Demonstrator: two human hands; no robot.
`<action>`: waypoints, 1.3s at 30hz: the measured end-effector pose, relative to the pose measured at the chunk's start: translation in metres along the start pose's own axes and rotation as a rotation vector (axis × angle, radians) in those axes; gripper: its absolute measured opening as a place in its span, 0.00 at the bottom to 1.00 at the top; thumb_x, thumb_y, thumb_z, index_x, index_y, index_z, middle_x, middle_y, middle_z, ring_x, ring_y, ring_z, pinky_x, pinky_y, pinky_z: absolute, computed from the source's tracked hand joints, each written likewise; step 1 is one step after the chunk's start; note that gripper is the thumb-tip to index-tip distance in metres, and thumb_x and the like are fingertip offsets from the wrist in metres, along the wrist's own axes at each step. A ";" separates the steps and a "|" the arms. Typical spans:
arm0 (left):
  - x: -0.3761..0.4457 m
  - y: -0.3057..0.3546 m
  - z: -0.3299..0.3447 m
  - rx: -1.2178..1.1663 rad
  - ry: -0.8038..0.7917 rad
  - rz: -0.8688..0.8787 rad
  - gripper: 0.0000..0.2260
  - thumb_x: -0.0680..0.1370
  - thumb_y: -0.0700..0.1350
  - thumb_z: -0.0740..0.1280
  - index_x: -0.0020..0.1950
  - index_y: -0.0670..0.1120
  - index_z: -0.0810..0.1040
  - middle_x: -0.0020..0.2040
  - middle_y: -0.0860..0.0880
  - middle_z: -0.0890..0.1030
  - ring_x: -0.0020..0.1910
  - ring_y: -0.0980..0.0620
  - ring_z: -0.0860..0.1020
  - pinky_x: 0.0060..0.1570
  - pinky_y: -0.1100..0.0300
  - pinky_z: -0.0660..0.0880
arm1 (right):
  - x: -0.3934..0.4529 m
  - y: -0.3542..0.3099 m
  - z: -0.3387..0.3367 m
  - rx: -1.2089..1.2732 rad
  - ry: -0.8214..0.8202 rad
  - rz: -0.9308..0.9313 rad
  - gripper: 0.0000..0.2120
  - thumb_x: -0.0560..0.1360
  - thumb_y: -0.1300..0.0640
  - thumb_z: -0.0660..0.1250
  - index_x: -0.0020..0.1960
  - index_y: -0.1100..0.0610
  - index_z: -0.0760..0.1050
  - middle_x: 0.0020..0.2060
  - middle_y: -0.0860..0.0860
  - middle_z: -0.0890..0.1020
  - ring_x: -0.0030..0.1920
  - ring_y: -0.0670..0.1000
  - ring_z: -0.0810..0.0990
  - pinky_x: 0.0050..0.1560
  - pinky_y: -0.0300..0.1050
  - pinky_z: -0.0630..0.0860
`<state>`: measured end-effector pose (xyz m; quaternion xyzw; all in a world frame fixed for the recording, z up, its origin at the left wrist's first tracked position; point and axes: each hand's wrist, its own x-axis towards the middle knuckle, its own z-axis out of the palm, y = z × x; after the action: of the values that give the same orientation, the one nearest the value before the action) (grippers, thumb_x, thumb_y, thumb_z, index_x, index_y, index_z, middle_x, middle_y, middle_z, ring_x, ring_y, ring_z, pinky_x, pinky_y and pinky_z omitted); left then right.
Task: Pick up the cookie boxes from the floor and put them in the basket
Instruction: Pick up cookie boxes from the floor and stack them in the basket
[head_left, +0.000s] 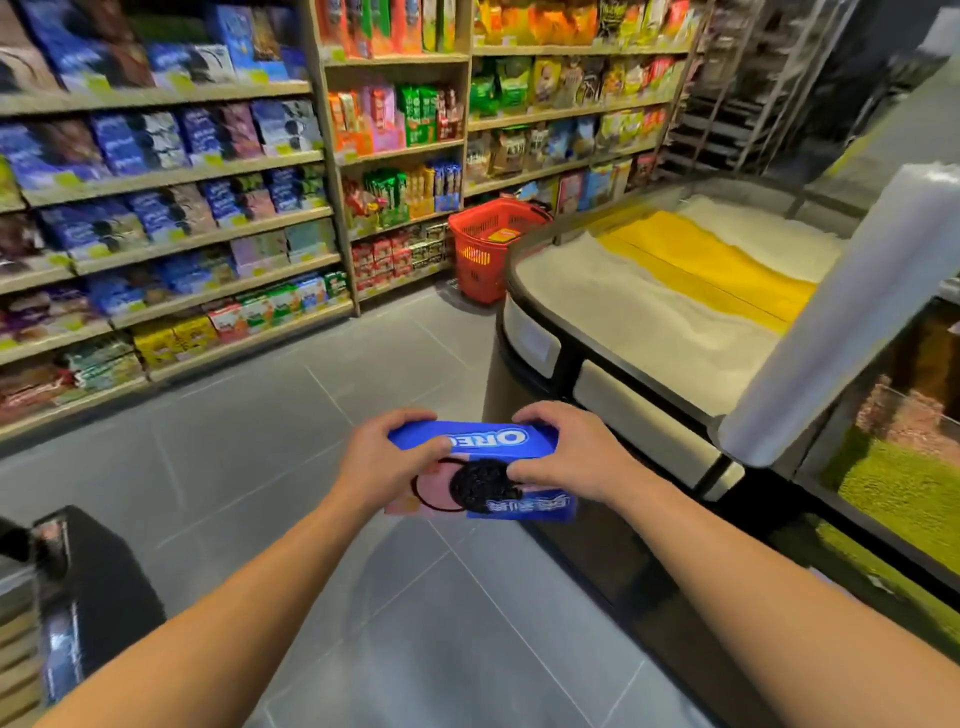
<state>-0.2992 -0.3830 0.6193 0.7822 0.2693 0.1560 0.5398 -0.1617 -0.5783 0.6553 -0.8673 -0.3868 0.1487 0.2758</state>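
Cookie box (480, 470) clamped at both ends, left hand (382, 460) and right hand (558, 452) fingers curled round it. Risk: red basket (480, 254) well apart; a loosened grip in transit drops it.

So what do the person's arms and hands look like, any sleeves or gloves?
Both arms are bare up to the frame's edge: no sleeves show. The left hand and right hand wear no gloves, and no rings, watch or wristband are visible.
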 end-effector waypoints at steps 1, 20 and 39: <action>0.009 -0.002 -0.006 -0.062 0.004 -0.036 0.19 0.64 0.51 0.76 0.54 0.50 0.82 0.48 0.52 0.84 0.40 0.59 0.82 0.50 0.63 0.76 | 0.009 -0.002 0.004 0.042 0.047 -0.001 0.30 0.63 0.47 0.79 0.63 0.49 0.75 0.57 0.45 0.77 0.55 0.44 0.76 0.61 0.42 0.73; 0.318 -0.012 -0.064 -0.326 0.137 -0.241 0.10 0.73 0.42 0.73 0.54 0.46 0.81 0.37 0.49 0.84 0.31 0.54 0.82 0.35 0.65 0.78 | 0.349 0.019 0.020 0.644 0.178 0.229 0.28 0.66 0.40 0.76 0.61 0.46 0.72 0.50 0.48 0.82 0.45 0.45 0.83 0.45 0.39 0.77; 0.725 -0.045 -0.175 -0.091 -0.083 -0.105 0.17 0.64 0.62 0.71 0.50 0.59 0.78 0.51 0.53 0.82 0.46 0.53 0.83 0.47 0.50 0.81 | 0.717 -0.015 0.023 0.893 0.319 0.476 0.22 0.68 0.44 0.76 0.57 0.45 0.71 0.51 0.56 0.83 0.41 0.57 0.86 0.46 0.60 0.83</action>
<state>0.1800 0.1899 0.6078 0.7474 0.2801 0.1070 0.5928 0.2901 -0.0219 0.6140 -0.7410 -0.0314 0.2239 0.6323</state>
